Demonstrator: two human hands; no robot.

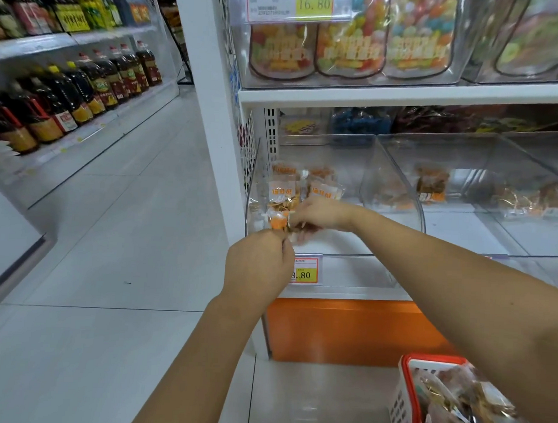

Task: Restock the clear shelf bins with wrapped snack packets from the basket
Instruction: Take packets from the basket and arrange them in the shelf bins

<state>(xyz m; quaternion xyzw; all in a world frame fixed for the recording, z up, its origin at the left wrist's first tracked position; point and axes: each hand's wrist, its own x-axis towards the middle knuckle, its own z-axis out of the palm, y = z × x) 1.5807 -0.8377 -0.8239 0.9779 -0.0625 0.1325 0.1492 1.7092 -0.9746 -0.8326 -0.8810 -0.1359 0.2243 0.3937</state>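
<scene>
While both arms reach forward, the left hand (258, 267) sits at the front lip of the leftmost clear bin (358, 271). Its fingers are curled tight and pinch the edge of an orange-and-white wrapped packet (277, 222), held just above that lip.

The right hand (322, 213) is over the bin's opening, just beyond the left hand. Its fingers bend down toward a brownish packet (304, 232). Motion blur here: cannot tell whether they grip it or only touch it.

Inside the bin, toward its back-left corner, lies a small pile of snack packets (291, 186) with orange labels, clear wrap.

A yellow price tag (305, 270) is clipped to the bin's front, partly hidden behind the left hand.

Right of the bin stands a second clear bin (463, 148), holding a few darker packets (432, 185).

Below the bin, an orange base panel (346, 330) runs along the shelf foot.

Below and to the right of the bin, on the floor, is a white basket (400, 411) with a red rim. It is heaped with wrapped stock (454, 404), partly covered by the right forearm.

On the shelf above the bin sit bags of coloured sweets (350, 46).

Left of the bin, across the tiled aisle, are rows of dark oil bottles (86, 84).
</scene>
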